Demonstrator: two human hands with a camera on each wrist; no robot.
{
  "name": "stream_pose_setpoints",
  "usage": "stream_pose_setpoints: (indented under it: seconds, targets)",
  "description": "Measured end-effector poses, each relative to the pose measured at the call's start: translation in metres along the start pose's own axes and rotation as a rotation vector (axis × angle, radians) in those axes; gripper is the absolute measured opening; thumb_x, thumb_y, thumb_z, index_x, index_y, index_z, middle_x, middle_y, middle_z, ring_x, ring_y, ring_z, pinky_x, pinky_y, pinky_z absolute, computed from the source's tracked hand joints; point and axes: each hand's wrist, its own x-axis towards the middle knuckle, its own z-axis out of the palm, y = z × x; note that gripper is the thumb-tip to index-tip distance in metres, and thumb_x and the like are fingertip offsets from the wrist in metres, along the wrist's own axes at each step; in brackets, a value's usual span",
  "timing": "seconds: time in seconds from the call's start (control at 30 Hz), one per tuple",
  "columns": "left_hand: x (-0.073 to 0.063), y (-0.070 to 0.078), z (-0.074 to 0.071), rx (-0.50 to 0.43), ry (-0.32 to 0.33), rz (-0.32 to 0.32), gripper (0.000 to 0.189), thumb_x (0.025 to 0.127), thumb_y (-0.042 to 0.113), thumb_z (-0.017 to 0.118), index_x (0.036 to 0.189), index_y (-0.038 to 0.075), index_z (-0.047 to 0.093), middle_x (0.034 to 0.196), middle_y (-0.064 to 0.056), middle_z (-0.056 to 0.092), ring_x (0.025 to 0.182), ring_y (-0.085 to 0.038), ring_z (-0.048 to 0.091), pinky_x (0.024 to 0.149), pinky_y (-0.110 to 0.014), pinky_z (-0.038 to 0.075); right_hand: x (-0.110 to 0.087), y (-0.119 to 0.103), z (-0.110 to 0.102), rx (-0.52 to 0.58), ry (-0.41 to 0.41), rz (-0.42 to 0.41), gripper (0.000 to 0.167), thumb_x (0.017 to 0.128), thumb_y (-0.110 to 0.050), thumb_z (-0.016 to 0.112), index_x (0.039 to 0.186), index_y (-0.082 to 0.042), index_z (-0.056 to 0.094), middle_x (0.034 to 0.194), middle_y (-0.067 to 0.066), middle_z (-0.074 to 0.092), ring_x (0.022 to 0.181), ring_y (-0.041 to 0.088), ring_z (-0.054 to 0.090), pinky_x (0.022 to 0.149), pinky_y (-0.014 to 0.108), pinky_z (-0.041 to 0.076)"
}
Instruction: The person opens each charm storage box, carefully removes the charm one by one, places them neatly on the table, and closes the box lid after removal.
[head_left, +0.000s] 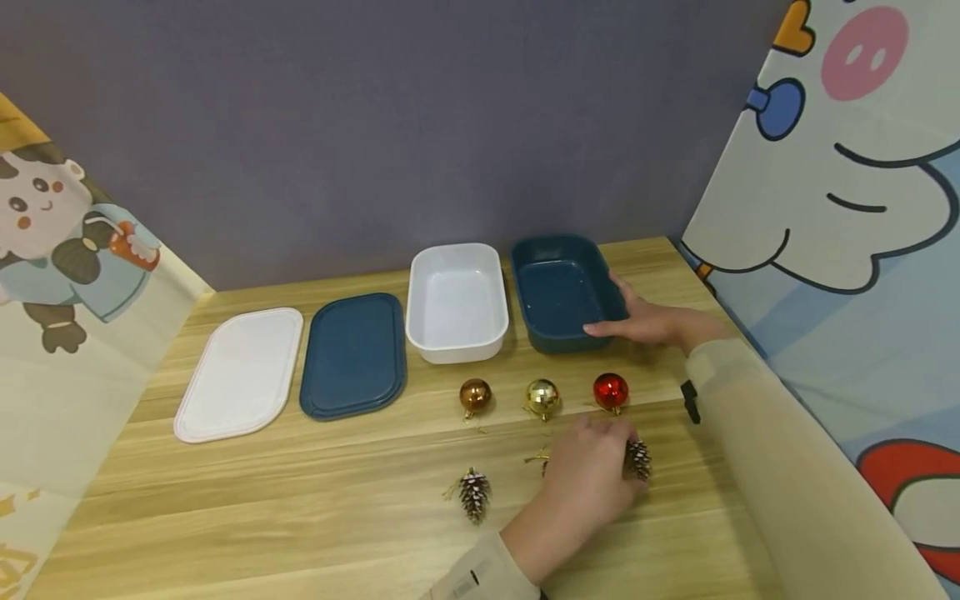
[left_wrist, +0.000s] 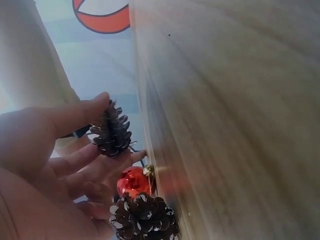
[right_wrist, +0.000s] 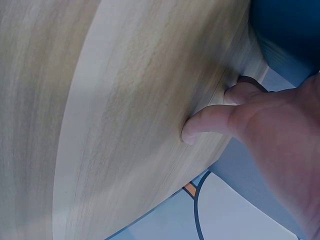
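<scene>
My left hand (head_left: pixel 588 471) pinches a brown pine cone (head_left: pixel 639 461) with pale-tipped scales; thumb and fingers meet it in the left wrist view. Under that hand lies a second pine cone (left_wrist: pixel 144 217), mostly hidden from the head view. A third pine cone (head_left: pixel 474 495) lies to the left on the table. My right hand (head_left: pixel 648 321) holds the dark blue box (head_left: pixel 566 342) at its right side, thumb over the rim. Some right fingers (right_wrist: pixel 210 120) reach down to the tabletop beside it. Just beyond the left hand sits a shiny red ball ornament (head_left: pixel 611 391).
A gold ball (head_left: pixel 542 397) and a copper-brown ball (head_left: pixel 476 397) continue the row leftward. Behind them stands a white box (head_left: pixel 457 304). A blue lid (head_left: pixel 354 354) and a white lid (head_left: pixel 240 375) lie flat on the wooden table (head_left: pixel 300 517). Partition walls (head_left: pixel 420 125) surround it.
</scene>
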Motion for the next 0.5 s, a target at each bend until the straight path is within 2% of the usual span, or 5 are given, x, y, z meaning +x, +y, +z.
stream_pose_setpoints:
  seconds: [0.27,0.5]
  targets:
    - [-0.0012,0.0015,0.0005,0.042,-0.038,-0.004,0.048,0.076,0.049,0.095,0.115,0.030,0.074,0.114,0.014,0.079,0.096,-0.008,0.064,0.082,-0.029,0.054,-0.0008,-0.0024,-0.0007,0.007,-0.004,0.000,0.127,0.095,-0.069,0.066,0.163,-0.032,-0.034,0.175,0.024,-0.025,0.162,0.057,-0.008,0.125,0.079,0.012]
    - [-0.0027,0.0028,0.0024,0.070,-0.068,-0.041,0.050,0.075,0.053,0.095,0.116,0.031,0.073,0.114,0.014,0.079,0.101,-0.010,0.065,0.088,-0.033,0.055,-0.0030,-0.0020,-0.0004,0.026,-0.007,0.004,0.127,0.096,-0.067,0.067,0.163,-0.032,-0.034,0.175,0.023,-0.027,0.162,0.057,-0.009,0.125,0.079,0.012]
